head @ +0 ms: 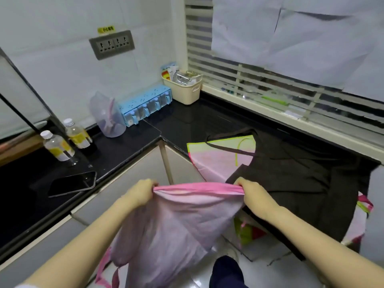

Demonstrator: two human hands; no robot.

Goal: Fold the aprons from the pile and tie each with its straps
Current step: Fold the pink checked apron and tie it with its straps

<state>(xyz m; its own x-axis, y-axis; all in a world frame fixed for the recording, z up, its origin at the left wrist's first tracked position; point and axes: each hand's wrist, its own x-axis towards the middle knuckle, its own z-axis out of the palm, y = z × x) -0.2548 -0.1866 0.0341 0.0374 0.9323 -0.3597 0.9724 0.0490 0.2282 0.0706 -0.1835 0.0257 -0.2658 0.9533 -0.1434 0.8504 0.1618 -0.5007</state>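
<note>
Pink apron (176, 221) is hanging in the air in front of us, over the floor and beside the corner of the black tabletop (187, 121). We are holding it up by its top edge. Our left hand (141, 193) is gripping the left end of that edge with curled fingers. Our right hand (252, 194) is gripping the right end the same way. The edge is stretching tight between the two hands, and the rest of the cloth is drooping down in soft folds. Pink straps (104, 269) are dangling from its lower left part.

More aprons are lying heaped on the tabletop to our right. A black apron (291, 173) is lying on top and spilling over the front edge. A pink and green apron (220, 159) is peeking out from under it on the left side. Some bright cloth (245, 231) is showing under the black one lower down.

On the left part of the tabletop a dark phone (72, 183) is lying flat. A small bottle (56, 146) and a second bottle (78, 134), both with white caps, are standing behind it. A clear jug (107, 117), a blue box (145, 104) with little jars and a cream basket (185, 90) are standing along the wall.
</note>
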